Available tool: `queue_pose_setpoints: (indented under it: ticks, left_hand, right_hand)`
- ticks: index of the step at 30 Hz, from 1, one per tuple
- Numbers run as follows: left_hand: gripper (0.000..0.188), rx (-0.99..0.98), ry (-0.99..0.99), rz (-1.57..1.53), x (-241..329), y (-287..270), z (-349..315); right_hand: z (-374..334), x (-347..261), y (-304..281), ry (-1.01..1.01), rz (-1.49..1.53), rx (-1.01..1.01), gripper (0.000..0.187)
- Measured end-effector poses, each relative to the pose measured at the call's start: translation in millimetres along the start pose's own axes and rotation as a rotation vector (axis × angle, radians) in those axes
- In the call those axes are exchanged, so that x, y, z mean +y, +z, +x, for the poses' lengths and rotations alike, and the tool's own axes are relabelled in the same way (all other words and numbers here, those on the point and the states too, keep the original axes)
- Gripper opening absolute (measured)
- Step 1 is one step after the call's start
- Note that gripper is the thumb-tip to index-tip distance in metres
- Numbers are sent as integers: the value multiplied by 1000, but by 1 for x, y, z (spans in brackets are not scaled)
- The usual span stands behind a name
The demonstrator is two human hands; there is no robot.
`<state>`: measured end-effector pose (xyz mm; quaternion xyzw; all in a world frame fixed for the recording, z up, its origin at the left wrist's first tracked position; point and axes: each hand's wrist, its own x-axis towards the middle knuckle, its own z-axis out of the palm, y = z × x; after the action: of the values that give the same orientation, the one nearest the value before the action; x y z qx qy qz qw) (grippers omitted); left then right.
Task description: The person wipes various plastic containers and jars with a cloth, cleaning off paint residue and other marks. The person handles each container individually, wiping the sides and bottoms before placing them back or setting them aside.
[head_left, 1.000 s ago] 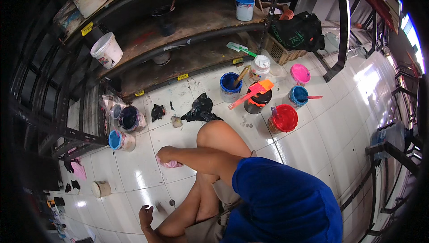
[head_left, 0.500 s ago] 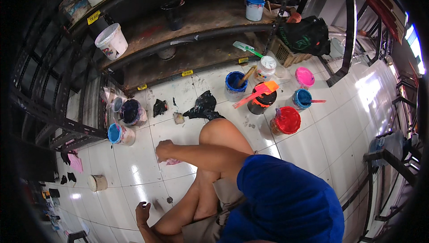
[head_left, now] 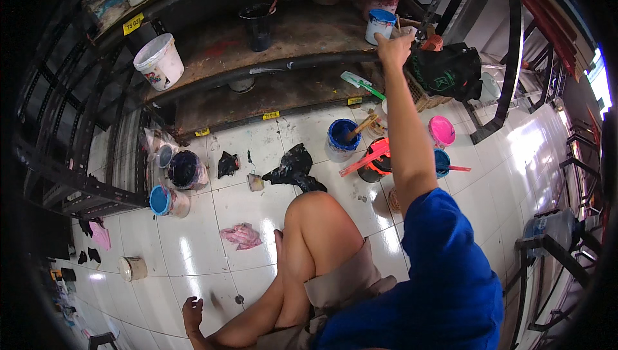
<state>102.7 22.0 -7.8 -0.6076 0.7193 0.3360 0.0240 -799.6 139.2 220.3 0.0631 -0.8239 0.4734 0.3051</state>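
Note:
My right hand (head_left: 396, 50) reaches up to the shelf edge with its thumb apart from its fingers. The thumb is against or just in front of a small white tub with a blue rim (head_left: 380, 27); whether it touches is unclear. Something pale is beside the fingertips, which are partly hidden. My left hand (head_left: 193, 314) hangs low at the left by my leg, loosely bent, holding nothing. A crumpled pink-stained rag (head_left: 241, 236) lies on the tiles in front of my foot.
Beneath my right arm stand a blue paint tub (head_left: 342, 139), a dark tub (head_left: 373, 168) with a red-orange spatula and a pink lid (head_left: 441, 130). Black plastic scraps (head_left: 293, 166) lie ahead. Paint tubs (head_left: 188, 170) stand by the left rack. A black bag (head_left: 450, 70) sits beside the shelf.
My right hand has left the pink-stained rag on the floor and swung up and right to the shelf beside the blue-rimmed tub. My left hand stays low at the left.

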Motion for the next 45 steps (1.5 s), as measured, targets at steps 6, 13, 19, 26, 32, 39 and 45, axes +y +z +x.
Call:
queue_pose_setpoints:
  ticks: [6, 13, 19, 26, 32, 39, 45]
  left_hand:
    - [40, 12, -131, 19, -8, -1, -13]
    - [35, 19, -216, 27, -33, -4, -6]
    - [33, -43, -379, -123, -94, -15, -14]
    - [30, -16, -299, 11, -72, -22, 6]
    - [30, 9, -355, -79, -74, -29, 6]
    - [30, 26, -285, -102, -83, -34, -2]
    - [34, 48, -133, 43, -27, -43, 2]
  right_hand:
    - [22, -14, 40, -1, -241, -363, 112]
    - [-16, -63, 124, -198, -59, -697, 117]
    - [-6, -75, 131, -311, 4, -903, 99]
    - [135, 50, 96, 85, -310, -306, 128]
    - [173, 78, 139, -260, -206, -498, 138]
    - [137, 44, 124, -93, -65, -490, 131]
    - [63, -13, 128, -142, -285, -471, 119]
